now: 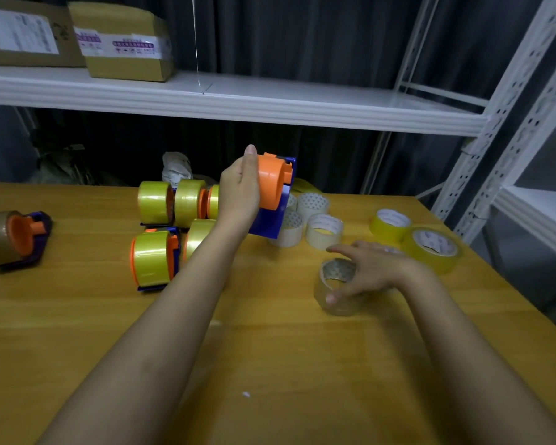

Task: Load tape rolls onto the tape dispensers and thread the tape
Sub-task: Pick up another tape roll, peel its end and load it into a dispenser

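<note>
This looks like a packing or stockroom area. White slotted-steel shelving (482, 162) stands behind and to the right of a wooden worktop (270, 364), and sealed cardboard boxes (122, 43) with shipping labels sit on the upper shelf. Many tape rolls (430, 248) and loaded tape dispensers (154, 258) crowd the worktop. Dark curtains (302, 36) hang behind.

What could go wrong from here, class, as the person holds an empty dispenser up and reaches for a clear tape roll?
1. The right hand has only fingertips on the clear tape roll; that loose grip may let it slip or roll away.
2. The left hand holds the empty dispenser above the white rolls; if dropped, it could scatter them.
3. The yellow rolls sit near the table edge and could be knocked off.
</note>
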A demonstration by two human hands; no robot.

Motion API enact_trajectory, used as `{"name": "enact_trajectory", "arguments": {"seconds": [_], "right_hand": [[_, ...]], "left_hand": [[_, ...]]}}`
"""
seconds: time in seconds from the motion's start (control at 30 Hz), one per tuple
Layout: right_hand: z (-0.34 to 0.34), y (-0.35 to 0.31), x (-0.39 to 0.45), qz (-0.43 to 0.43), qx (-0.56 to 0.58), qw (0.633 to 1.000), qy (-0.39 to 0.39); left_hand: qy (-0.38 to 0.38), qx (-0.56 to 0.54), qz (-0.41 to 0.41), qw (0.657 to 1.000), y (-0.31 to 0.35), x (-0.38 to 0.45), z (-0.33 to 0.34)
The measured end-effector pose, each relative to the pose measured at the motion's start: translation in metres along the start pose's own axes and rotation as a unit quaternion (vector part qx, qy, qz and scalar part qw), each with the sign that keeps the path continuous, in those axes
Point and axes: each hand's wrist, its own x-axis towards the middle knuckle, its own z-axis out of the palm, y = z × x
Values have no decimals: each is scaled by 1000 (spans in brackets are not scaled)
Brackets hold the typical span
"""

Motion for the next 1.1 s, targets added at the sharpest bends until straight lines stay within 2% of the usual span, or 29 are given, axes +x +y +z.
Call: {"name": "enact_trajectory", "arguments": {"seconds": [0.1,0.23,0.33,0.37,0.43,0.47,0.57,0.63,0.7,0.77,0.83,0.9,0.97,1.1], "right_hand": [[11,-8,3,-34,14,998,52],[22,-31,16,-102,147,968,176],[25,-16,18,-48,146,954,257],[26,-4,16,-1,107,961,256],[29,21,9,97,22,974,202],[31,31,4,119,-3,976,183],[41,43,-1,60,10,971,230],[47,37,0,-3,68,964,259],[48,26,3,-52,132,958,250],[45,20,6,-78,221,939,252],[35,24,11,-79,258,915,302],[25,37,24,-49,226,905,356],[14,55,41,11,178,913,368],[2,82,74,121,81,946,290]], "left_hand": [[-10,-6,3,1000,4,-7,3],[-15,-5,13,1000,7,-12,6],[-18,-4,15,1000,8,-15,9],[-20,-1,15,1000,8,-16,10],[-24,-2,14,1000,7,-18,13],[-26,-5,11,1000,7,-19,16],[-29,-11,3,1000,6,-19,24],[-34,-17,5,999,5,-20,30],[-38,-16,8,999,5,-21,36],[-40,-16,6,999,5,-22,41],[-42,-17,6,999,6,-20,47],[-42,-15,5,999,6,-20,54],[-46,-14,5,999,4,-19,61],[-54,-1,8,999,0,-17,75]]}}
